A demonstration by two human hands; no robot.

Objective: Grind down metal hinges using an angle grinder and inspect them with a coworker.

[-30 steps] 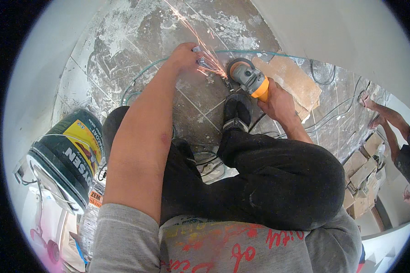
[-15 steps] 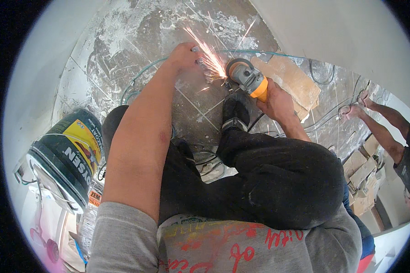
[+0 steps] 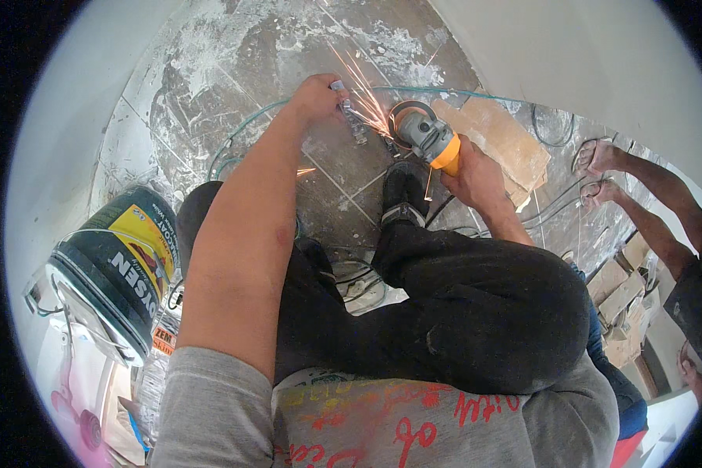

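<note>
My right hand (image 3: 473,178) is closed round the orange and grey body of an angle grinder (image 3: 427,134), whose disc spins against a small dark metal piece (image 3: 392,149) near my right foot (image 3: 402,195), throwing sparks toward the upper left. My left hand (image 3: 320,97) is closed on a short silver metal piece (image 3: 347,105) that slants down toward the floor, left of the grinder, partly hidden by sparks. Whether it joins the dark piece under the disc I cannot tell.
A dark green bucket (image 3: 105,269) is at my left. Brown cardboard (image 3: 511,148) lies beside the grinder, with hoses and cables (image 3: 257,114) across the dusty tiled floor (image 3: 324,171). At the right, a co-worker's arms (image 3: 659,195) reach to the floor beside stacked boards (image 3: 620,304). A pale wall (image 3: 585,62) bounds the top right.
The spark spray has changed shape, thinning since half a second ago. The co-worker's hands have moved further in along the floor. My hands and the grinder hold almost the same position.
</note>
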